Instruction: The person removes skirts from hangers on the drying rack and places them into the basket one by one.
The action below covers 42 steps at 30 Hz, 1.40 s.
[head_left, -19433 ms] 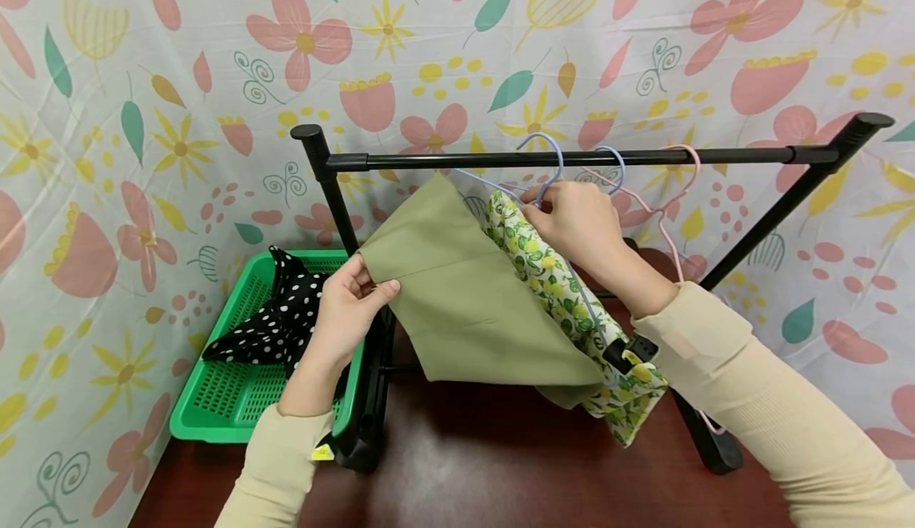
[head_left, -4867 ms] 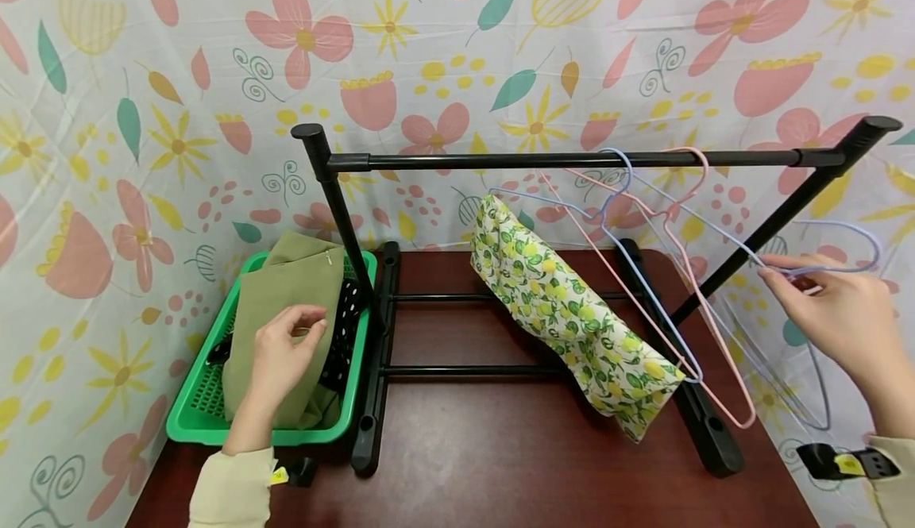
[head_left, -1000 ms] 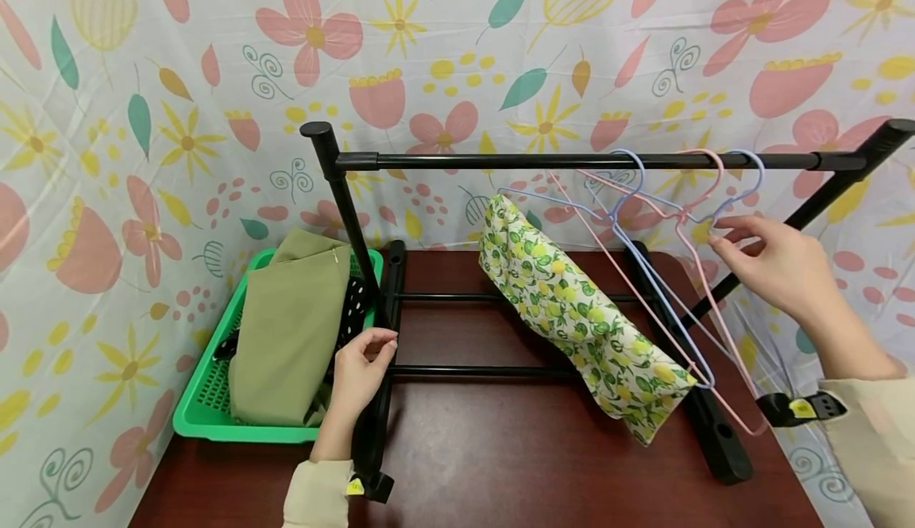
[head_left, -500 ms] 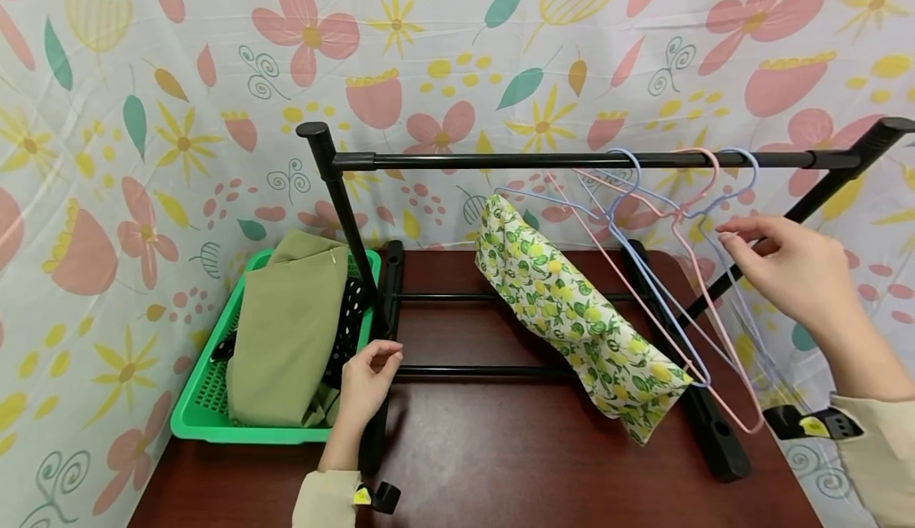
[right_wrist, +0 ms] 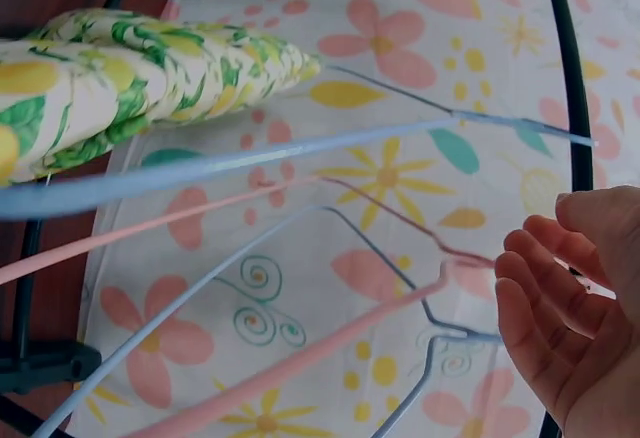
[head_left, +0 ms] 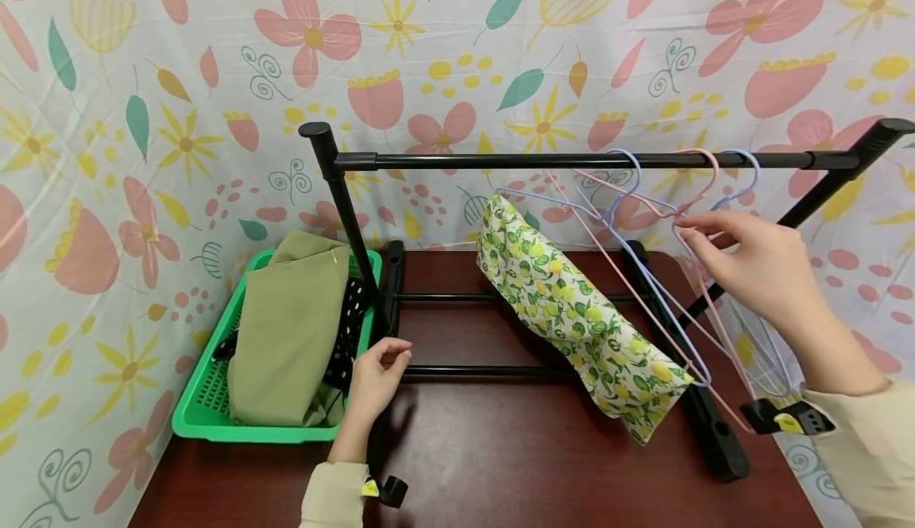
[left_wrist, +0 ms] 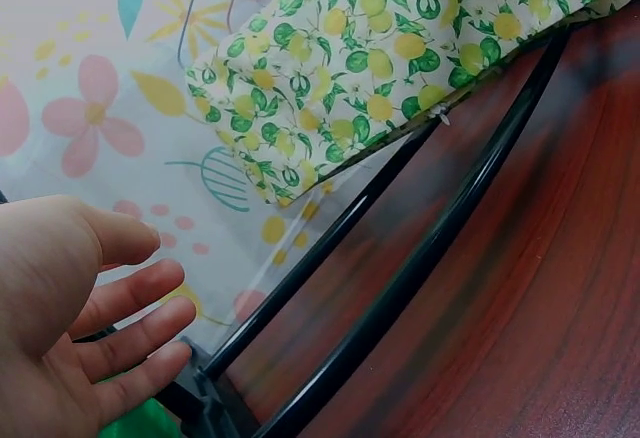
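Observation:
My right hand (head_left: 765, 270) is at the neck of a pink hanger (head_left: 704, 278) on the rack's bar. Its fingertips meet or nearly meet the wire, fingers loosely bent; a firm hold does not show. To its left a blue hanger (head_left: 620, 236) carries a lemon-print cloth (head_left: 572, 306), draped at a slant. Another blue hanger (head_left: 750, 183) hangs bare at the right, partly behind my hand. My left hand (head_left: 376, 377) hovers beside the basket and the rack's left foot, fingers relaxed and holding nothing, as the left wrist view shows its hand (left_wrist: 90, 308).
The black rack's bar (head_left: 465, 161) spans the table (head_left: 486, 448), with a crossbar (head_left: 486, 371) low down. A green basket (head_left: 187, 417) on the left holds an olive-green fabric piece (head_left: 289, 337) over a black polka-dot cloth (head_left: 346, 329). A flower-print curtain (head_left: 443, 44) stands behind.
The olive fabric, earlier in my hands at the rack, now lies in the basket. A blue hanger went back onto the bar. Lately my right hand moved left to the pink hanger; my left shifted slightly right.

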Motion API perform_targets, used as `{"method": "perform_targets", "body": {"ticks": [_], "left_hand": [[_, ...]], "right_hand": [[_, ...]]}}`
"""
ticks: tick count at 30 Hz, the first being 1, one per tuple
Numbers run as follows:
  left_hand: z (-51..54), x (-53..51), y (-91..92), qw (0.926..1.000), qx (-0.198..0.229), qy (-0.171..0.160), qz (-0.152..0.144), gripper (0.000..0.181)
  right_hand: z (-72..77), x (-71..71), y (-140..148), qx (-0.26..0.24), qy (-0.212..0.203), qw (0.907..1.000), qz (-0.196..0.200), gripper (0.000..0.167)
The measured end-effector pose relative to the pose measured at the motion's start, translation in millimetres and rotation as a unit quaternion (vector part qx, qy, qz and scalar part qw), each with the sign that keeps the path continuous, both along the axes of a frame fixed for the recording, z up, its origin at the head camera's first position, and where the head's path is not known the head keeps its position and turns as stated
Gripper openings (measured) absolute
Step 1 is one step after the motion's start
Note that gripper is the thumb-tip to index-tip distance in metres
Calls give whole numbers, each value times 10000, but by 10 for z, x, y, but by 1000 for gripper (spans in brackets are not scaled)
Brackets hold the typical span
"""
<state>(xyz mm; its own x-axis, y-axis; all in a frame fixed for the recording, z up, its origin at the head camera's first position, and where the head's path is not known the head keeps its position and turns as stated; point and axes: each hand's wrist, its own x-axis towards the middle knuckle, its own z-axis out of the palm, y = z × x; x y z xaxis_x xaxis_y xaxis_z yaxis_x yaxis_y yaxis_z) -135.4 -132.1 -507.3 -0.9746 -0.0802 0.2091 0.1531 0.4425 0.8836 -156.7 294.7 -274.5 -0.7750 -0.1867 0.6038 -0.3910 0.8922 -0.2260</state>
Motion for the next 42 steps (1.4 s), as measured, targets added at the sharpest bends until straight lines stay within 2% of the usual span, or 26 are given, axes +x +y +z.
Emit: {"method": "perform_targets", "body": {"ticks": [12, 18, 27, 37, 42], "left_hand": [[-24, -56, 74, 9997, -74, 190, -127, 10], [-34, -82, 113, 9997, -79, 91, -222, 11], [-86, -112, 186, 9995, -166, -182, -204, 10], [-95, -159, 245, 9993, -147, -215, -275, 11], [-106, -178, 261, 9992, -132, -210, -304, 10]], "right_hand": [[48, -128, -276, 371, -820, 9959, 18, 24], [33, -234, -393, 364, -1207, 9920, 82, 26], [28, -373, -444, 351, -1532, 9874, 178, 29], [49, -430, -535, 634, -1954, 9787, -17, 27], [52, -459, -578, 617, -2062, 9766, -55, 29]]}}
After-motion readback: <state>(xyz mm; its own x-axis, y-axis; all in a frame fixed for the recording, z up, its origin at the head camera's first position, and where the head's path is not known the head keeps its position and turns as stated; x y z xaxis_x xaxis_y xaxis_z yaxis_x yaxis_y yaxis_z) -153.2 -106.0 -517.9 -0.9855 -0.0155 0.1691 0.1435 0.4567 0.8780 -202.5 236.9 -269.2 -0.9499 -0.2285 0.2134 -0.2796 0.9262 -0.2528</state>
